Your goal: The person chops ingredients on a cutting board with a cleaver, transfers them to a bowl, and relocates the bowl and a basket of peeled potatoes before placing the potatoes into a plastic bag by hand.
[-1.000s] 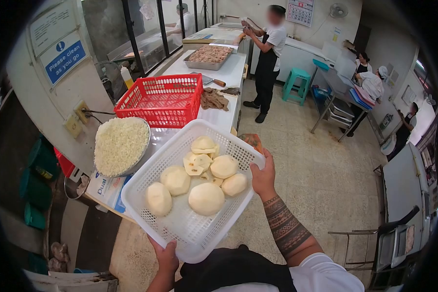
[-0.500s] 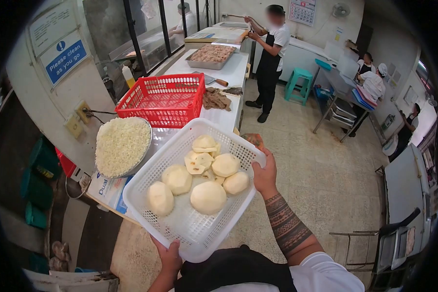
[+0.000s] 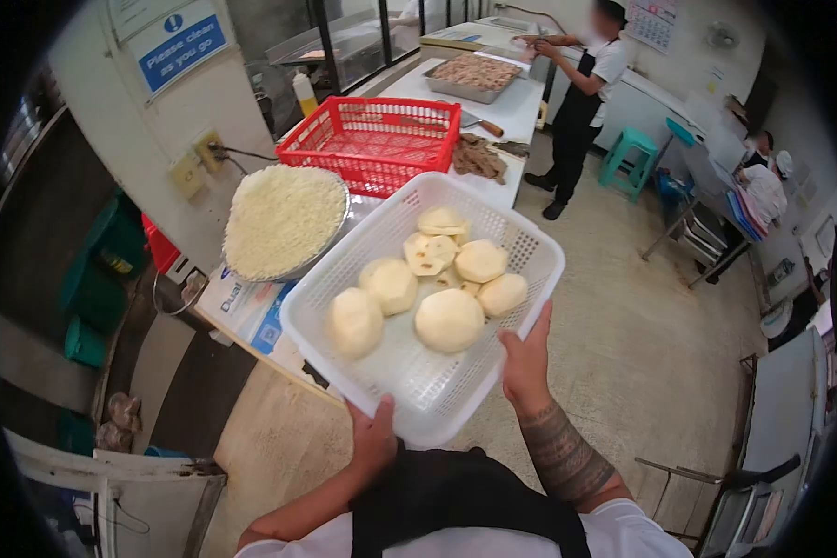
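Note:
Between my hands is a white plastic basket (image 3: 405, 395) with perforated sides, held up by the near edge of the counter. My left hand (image 3: 373, 433) grips its near left corner, thumb over the rim. On the right side, my right hand (image 3: 528, 358) is closed round the rim, its fingers partly hidden beneath. Inside lie several pale peeled root vegetables (image 3: 449, 321), round and whole, and some cut slices (image 3: 430, 252) towards the far end. A bowl heaped with finely chopped white pieces (image 3: 284, 220) stands on the counter just left of the basket.
A red plastic crate (image 3: 372, 139), a brown cloth (image 3: 479, 158), a knife (image 3: 484, 125) and a metal tray of raw meat (image 3: 474, 76) sit along the counter (image 3: 521, 116). A co-worker (image 3: 581, 102) stands at its far end. Beyond are a green stool (image 3: 630, 160) and other people.
My view has swung left, so the surroundings shift rightwards in the picture. The basket stays in both hands, its contents much the same. The far co-worker's hands have lowered.

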`<state>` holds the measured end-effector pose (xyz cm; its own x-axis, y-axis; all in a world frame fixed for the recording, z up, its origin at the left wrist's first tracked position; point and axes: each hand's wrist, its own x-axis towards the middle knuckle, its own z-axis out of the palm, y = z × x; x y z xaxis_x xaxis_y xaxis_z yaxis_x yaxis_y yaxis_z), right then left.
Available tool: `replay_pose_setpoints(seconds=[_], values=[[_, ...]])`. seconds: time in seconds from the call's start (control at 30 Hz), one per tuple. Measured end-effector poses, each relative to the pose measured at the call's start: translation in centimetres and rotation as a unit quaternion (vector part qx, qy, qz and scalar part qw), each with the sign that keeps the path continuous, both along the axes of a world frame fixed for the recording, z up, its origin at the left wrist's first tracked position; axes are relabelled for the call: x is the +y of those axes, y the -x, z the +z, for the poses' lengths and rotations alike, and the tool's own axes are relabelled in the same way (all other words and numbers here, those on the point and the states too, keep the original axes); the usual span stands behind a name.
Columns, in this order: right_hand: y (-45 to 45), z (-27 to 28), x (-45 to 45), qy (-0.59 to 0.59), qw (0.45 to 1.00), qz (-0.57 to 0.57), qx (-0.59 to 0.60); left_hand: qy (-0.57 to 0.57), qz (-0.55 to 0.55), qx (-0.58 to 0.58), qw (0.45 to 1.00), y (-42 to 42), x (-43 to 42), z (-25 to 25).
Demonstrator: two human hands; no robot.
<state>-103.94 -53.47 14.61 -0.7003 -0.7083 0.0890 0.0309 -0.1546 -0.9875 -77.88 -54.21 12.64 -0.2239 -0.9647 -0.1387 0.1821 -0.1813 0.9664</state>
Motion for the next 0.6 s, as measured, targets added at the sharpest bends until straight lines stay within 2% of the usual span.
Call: replay_pose_setpoints(seconds=[0.03, 0.17, 0.2, 0.3, 0.37, 0.43, 0.5, 0.6], values=[[-1.1, -0.3, 0.6, -0.023, 0.999, 0.006, 0.026, 0.01, -0.02, -0.008, 1.0, 0.3, -0.1, 0.4], [0.1, 0.1, -0.3, 0.01, 1.0, 0.004, -0.009, 0.086, -0.11, 0.021, 0.99, -0.4, -0.6, 0.0], [0.5, 0.8, -1.1, 0.023, 0.998, -0.028, -0.05, 0.084, -0.124, 0.014, 0.989, -0.9, -1.1, -0.5], [4.0, -0.2, -2.4, -0.018, 0.999, -0.03, -0.027, 0.051, -0.115, 0.015, 0.992, -3.5, -3.0, -1.6], [5.5, 1.0, -3.3, -0.024, 0.999, -0.013, -0.03, -0.012, -0.037, 0.046, 0.998, -5.3, -6.2, -0.3], [6.3, 1.8, -3.8, -0.03, 0.999, -0.001, -0.034, -0.045, 0.096, 0.04, 0.994, -7.6, -11.0, 1.1], [7.0, 2.3, -4.3, -0.036, 0.999, 0.006, -0.037, -0.009, 0.198, 0.059, 0.978, -10.4, -16.5, 1.0], [8.1, 0.5, -3.8, -0.038, 0.999, 0.012, -0.027, -0.009, 0.223, 0.08, 0.972, -12.5, -21.3, 3.3]])
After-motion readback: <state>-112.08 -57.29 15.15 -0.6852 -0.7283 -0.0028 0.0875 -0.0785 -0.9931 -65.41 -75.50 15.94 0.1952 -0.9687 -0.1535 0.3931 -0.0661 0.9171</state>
